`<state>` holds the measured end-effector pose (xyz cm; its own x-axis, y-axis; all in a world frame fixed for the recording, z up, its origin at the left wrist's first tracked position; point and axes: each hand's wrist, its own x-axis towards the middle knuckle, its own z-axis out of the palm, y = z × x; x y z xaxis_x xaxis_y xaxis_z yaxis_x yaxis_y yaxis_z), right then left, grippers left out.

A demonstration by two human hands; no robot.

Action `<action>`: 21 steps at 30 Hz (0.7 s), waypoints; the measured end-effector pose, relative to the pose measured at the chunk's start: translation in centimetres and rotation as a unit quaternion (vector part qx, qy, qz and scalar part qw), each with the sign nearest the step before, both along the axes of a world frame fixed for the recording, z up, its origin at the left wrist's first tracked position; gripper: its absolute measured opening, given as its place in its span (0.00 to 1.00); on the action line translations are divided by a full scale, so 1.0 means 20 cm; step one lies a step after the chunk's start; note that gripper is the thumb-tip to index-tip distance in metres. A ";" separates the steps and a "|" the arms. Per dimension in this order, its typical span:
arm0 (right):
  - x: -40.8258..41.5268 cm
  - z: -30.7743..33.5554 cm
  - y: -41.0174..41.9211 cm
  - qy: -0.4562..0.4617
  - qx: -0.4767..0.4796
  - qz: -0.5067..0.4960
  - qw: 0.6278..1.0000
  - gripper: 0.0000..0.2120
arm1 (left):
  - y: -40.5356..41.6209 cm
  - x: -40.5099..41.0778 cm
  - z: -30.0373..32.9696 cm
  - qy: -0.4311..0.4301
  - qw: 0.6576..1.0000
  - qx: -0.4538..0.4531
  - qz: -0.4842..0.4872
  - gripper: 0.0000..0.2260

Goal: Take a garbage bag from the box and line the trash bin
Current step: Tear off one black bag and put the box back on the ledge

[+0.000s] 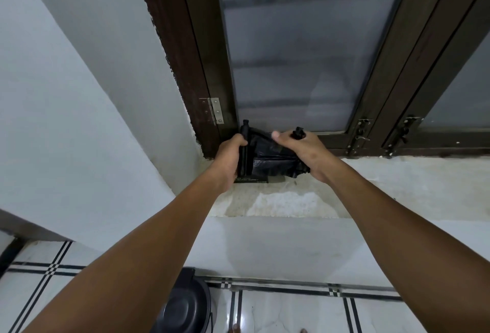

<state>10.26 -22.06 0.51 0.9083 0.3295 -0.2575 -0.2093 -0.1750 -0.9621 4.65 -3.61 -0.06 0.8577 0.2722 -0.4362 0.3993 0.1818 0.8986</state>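
A black garbage bag box (250,179) lies on the pale window sill (384,181), in the corner by the dark window frame. My left hand (228,159) grips a black roll of bags at the box's left side. My right hand (302,151) is closed on the other end of a crumpled black garbage bag (270,155) stretched between both hands. The black trash bin (185,303) with its lid on stands on the floor below, partly hidden behind my left forearm.
A dark wooden window frame (204,67) with frosted glass rises behind the sill, with latches (360,133) at its base. A white wall (66,94) stands to the left. White floor tiles with black stripes (291,311) lie below.
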 end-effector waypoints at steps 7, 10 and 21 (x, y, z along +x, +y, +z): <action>-0.02 -0.01 0.02 -0.014 -0.006 -0.016 1.000 0.04 | 0.01 -0.01 0.02 0.000 1.000 0.021 -0.012 0.14; -0.01 -0.03 0.01 -0.003 0.002 -0.044 0.999 0.09 | 0.03 -0.02 0.00 -0.016 0.997 0.062 -0.039 0.03; -0.01 -0.01 0.06 -0.019 0.031 -0.094 0.995 0.13 | 0.00 -0.04 0.02 0.009 0.999 -0.045 0.007 0.15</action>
<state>10.10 -20.80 0.38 0.9643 0.1669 -0.2057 -0.1951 -0.0772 -0.9777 3.76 -3.68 0.31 0.8463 0.2420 -0.4745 0.4119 0.2675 0.8711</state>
